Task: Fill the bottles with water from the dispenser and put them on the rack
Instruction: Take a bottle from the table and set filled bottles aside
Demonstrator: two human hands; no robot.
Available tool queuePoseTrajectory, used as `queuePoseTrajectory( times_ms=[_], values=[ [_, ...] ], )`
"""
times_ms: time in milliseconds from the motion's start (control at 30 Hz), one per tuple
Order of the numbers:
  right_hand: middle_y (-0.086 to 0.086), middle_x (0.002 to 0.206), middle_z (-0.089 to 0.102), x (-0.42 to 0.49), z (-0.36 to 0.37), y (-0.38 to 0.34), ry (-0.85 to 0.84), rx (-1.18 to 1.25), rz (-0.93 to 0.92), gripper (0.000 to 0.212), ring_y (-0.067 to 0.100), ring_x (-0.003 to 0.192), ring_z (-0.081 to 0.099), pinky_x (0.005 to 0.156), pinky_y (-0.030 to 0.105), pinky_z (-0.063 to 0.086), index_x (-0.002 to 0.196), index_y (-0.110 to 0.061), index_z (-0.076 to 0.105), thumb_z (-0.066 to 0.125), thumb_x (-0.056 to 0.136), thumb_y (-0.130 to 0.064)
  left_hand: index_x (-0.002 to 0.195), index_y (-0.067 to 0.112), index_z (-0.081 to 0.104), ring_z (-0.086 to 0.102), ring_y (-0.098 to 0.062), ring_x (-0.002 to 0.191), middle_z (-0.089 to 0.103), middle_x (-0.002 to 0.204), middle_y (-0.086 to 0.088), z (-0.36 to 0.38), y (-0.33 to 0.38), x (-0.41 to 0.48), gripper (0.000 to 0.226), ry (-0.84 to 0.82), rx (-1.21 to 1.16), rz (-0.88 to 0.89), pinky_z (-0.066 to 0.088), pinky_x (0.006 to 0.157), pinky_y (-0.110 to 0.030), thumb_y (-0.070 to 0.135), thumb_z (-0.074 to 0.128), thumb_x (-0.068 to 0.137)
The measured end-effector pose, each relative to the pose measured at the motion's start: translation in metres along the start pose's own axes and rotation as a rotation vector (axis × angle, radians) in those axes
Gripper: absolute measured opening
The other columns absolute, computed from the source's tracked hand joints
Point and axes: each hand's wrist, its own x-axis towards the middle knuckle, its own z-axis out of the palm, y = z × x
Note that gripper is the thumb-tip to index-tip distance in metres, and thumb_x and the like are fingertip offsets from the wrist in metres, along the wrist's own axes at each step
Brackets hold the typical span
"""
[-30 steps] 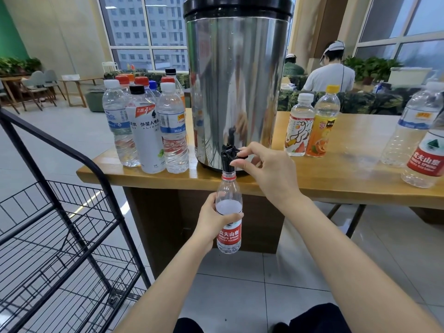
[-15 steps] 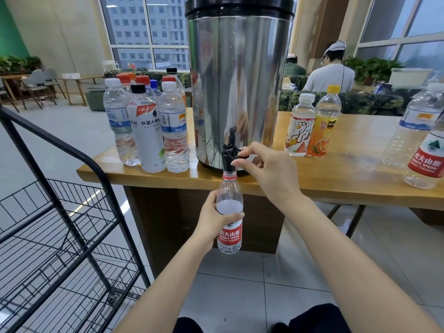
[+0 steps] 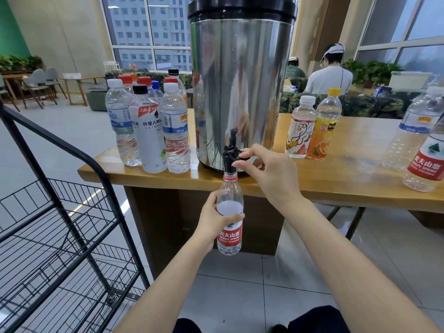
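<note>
Closest in, the left hand (image 3: 212, 223) grips a clear bottle (image 3: 230, 236) with a red label, fingers and thumb curled round its middle just above the label. The bottle hangs upright in front of the bench (image 3: 336, 188) edge, off the floor, its open neck right under the black tap (image 3: 230, 156). Water stands in it up to about the level of the gripping fingers.

The right hand (image 3: 269, 174) is just above and to the right, pinching the tap's lever between thumb and forefinger, the other fingers curled under.

To the left of the arms stands a black wire rack (image 3: 60, 236), its shelves showing no bottles in the part that is in view.

The tap belongs to a tall steel dispenser (image 3: 240, 92) with a black lid, set at the bench's near edge. Left of it, a cluster of capped bottles (image 3: 149, 131) stands close together, mostly clear ones and one white. Right of it are a white-capped bottle (image 3: 301, 127) and an orange one with a yellow cap (image 3: 324, 126), side by side. Farther right, two more clear bottles (image 3: 427, 162) stand at the frame's edge.

Beyond the bench, a seated person in white (image 3: 329, 79) faces the windows.
</note>
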Motion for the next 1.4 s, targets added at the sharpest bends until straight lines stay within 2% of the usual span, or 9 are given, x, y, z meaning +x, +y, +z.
queuePoseTrajectory(
  times_ms=[267, 500, 600, 700, 1067, 1400],
  values=[
    [-0.002, 0.080, 0.070, -0.0010, 0.0001, -0.0002, -0.005, 0.009, -0.003, 0.039, 0.011, 0.065, 0.061, 0.055, 0.034, 0.053, 0.100, -0.018, 0.068, 0.055, 0.086, -0.052, 0.133, 0.029, 0.044, 0.056, -0.020, 0.116, 0.056, 0.131, 0.001, -0.0001, -0.0003, -0.0003, 0.076, -0.005, -0.004, 0.006, 0.050, 0.100, -0.046, 0.018, 0.086, 0.072],
    [-0.002, 0.083, 0.071, -0.0034, 0.0011, -0.0010, 0.016, 0.000, -0.044, 0.036, 0.008, 0.065, 0.060, 0.054, 0.020, 0.045, 0.100, -0.015, 0.070, 0.057, 0.087, -0.046, 0.134, 0.029, 0.044, 0.055, -0.022, 0.118, 0.056, 0.132, 0.000, -0.0006, 0.0001, -0.0007, 0.077, -0.007, -0.009, -0.001, 0.049, 0.101, -0.048, 0.017, 0.086, 0.072],
    [0.002, 0.096, 0.073, -0.0048, 0.0032, 0.0006, 0.040, -0.037, -0.088, 0.038, 0.012, 0.077, 0.066, 0.061, 0.015, 0.046, 0.102, -0.012, 0.071, 0.057, 0.089, -0.045, 0.133, 0.029, 0.044, 0.056, -0.021, 0.117, 0.057, 0.131, -0.001, -0.0016, 0.0000, -0.0011, 0.076, -0.009, -0.012, 0.002, 0.050, 0.100, -0.047, 0.017, 0.086, 0.072],
    [0.004, 0.108, 0.072, -0.0051, 0.0049, 0.0013, 0.068, -0.123, -0.153, 0.035, 0.017, 0.097, 0.068, 0.072, 0.022, 0.052, 0.101, -0.010, 0.073, 0.059, 0.089, -0.041, 0.133, 0.029, 0.044, 0.057, -0.021, 0.116, 0.057, 0.130, 0.000, -0.0027, 0.0002, -0.0014, 0.075, -0.011, -0.013, 0.008, 0.050, 0.099, -0.046, 0.018, 0.086, 0.072],
    [0.006, 0.106, 0.073, -0.0064, 0.0054, -0.0001, 0.078, -0.133, -0.187, 0.032, 0.016, 0.084, 0.070, 0.066, 0.016, 0.048, 0.100, -0.008, 0.073, 0.063, 0.088, -0.036, 0.125, 0.033, 0.045, 0.057, -0.017, 0.109, 0.059, 0.125, 0.003, -0.0046, -0.0011, -0.0035, 0.069, -0.022, -0.041, 0.026, 0.050, 0.090, -0.036, 0.016, 0.085, 0.073],
    [0.005, 0.106, 0.073, -0.0060, 0.0034, -0.0020, 0.069, -0.128, -0.166, 0.033, 0.014, 0.081, 0.070, 0.065, 0.014, 0.045, 0.100, -0.009, 0.073, 0.061, 0.088, -0.038, 0.133, 0.028, 0.044, 0.056, -0.021, 0.116, 0.057, 0.130, -0.001, -0.0046, 0.0002, -0.0040, 0.074, -0.031, -0.032, 0.013, 0.050, 0.099, -0.044, 0.016, 0.085, 0.073]
  ],
)
